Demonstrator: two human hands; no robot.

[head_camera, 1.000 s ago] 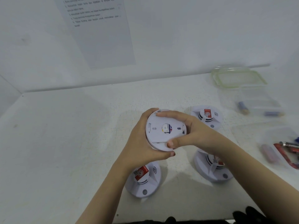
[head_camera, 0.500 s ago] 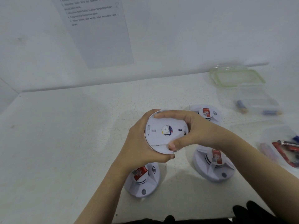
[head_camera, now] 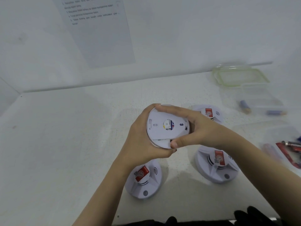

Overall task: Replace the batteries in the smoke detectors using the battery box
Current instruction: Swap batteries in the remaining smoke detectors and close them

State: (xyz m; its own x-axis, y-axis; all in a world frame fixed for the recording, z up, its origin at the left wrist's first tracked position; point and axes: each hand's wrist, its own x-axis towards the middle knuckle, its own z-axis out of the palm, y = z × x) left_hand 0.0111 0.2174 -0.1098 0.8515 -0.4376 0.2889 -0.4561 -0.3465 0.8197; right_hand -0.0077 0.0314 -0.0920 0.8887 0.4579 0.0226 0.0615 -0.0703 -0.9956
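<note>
Person holds round white smoke detector [head_camera: 162, 128] above middle of worktop [head_camera: 65, 144], flat back toward camera. Left grip [head_camera: 143, 144] cups left rim, fingers curled round it. Right grip [head_camera: 200, 129] clasps right side, forefinger along top edge, thumb on lower edge by cover seam. Clear battery box [head_camera: 260, 101] near worktop's far right corner. Detector likely light, rigid, smooth plastic, somewhat slippery; best held by rim, thumb working cover.

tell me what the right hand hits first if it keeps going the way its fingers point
The right hand grips the held smoke detector, fingers pointing across it. Going on, it would likely meet the left hand gripping the far rim, though depth is unclear.
</note>
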